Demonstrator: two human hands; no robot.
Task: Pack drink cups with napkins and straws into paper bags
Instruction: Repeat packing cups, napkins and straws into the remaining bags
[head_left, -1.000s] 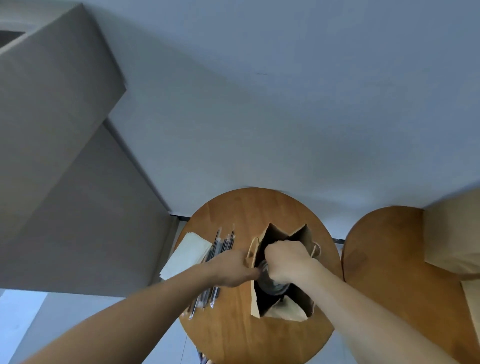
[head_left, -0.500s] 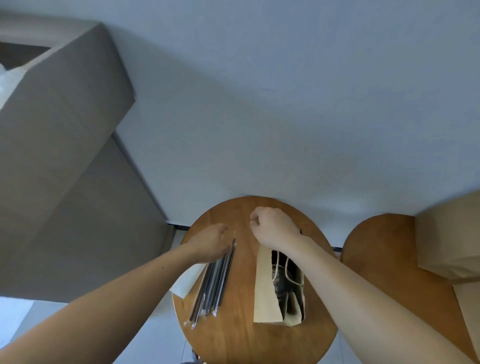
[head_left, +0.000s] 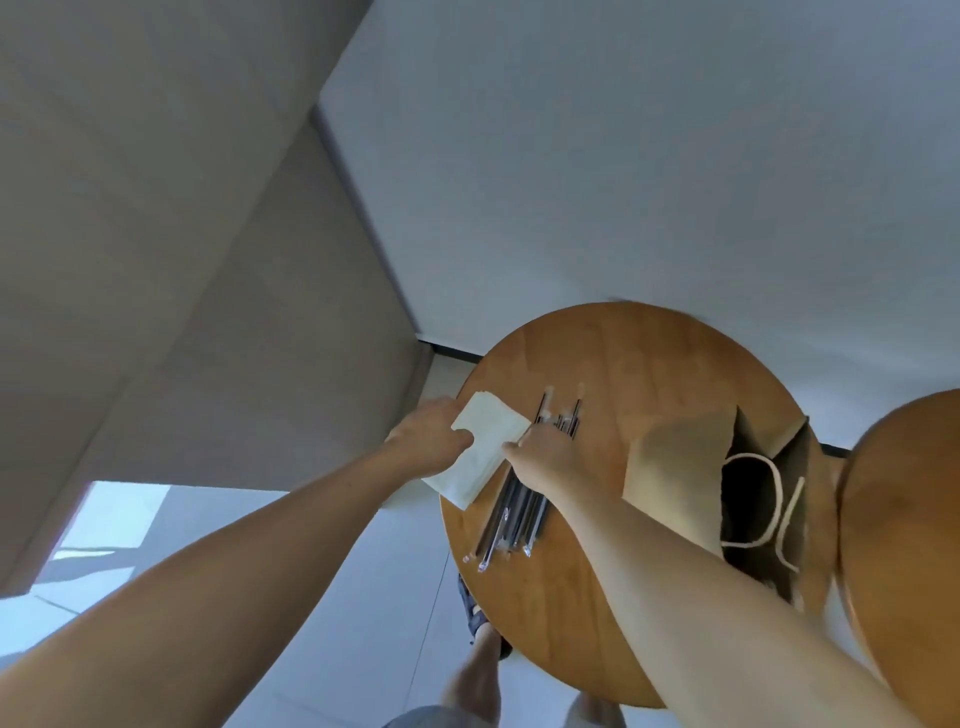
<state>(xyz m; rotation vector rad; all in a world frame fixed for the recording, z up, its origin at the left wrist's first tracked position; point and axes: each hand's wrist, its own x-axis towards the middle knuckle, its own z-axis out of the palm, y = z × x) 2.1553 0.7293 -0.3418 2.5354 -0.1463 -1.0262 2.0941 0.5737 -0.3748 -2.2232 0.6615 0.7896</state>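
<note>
Two hands meet at the napkins (head_left: 488, 441), a thin white stack at the left edge of the round wooden counter (head_left: 623, 353), part of it overhanging the rim. The left hand (head_left: 428, 439) grips the stack's left side, thumb laid on top. The right hand (head_left: 550, 457) lies over the wrapped straws (head_left: 514, 519) just beside it, fingertips at the stack's right edge; whether it pinches a sheet or a straw I cannot tell.

Napkins like these are likely light, soft and prone to cling together, so one sheet is best peeled from a corner while the other hand pins the rest. The straws look thin and slick in their sleeves, probably easiest pinched near the middle.

The paper bag (head_left: 670, 462) stands at the right edge with its mouth open and its cord handles (head_left: 779, 499) hanging loose. Its inside is too dark to make out a cup.

Half a second ago the right hand was up at the bag's top and the left rested at the straws' far ends. Both have since crossed leftward to the napkins, leaving the bag untouched.
</note>
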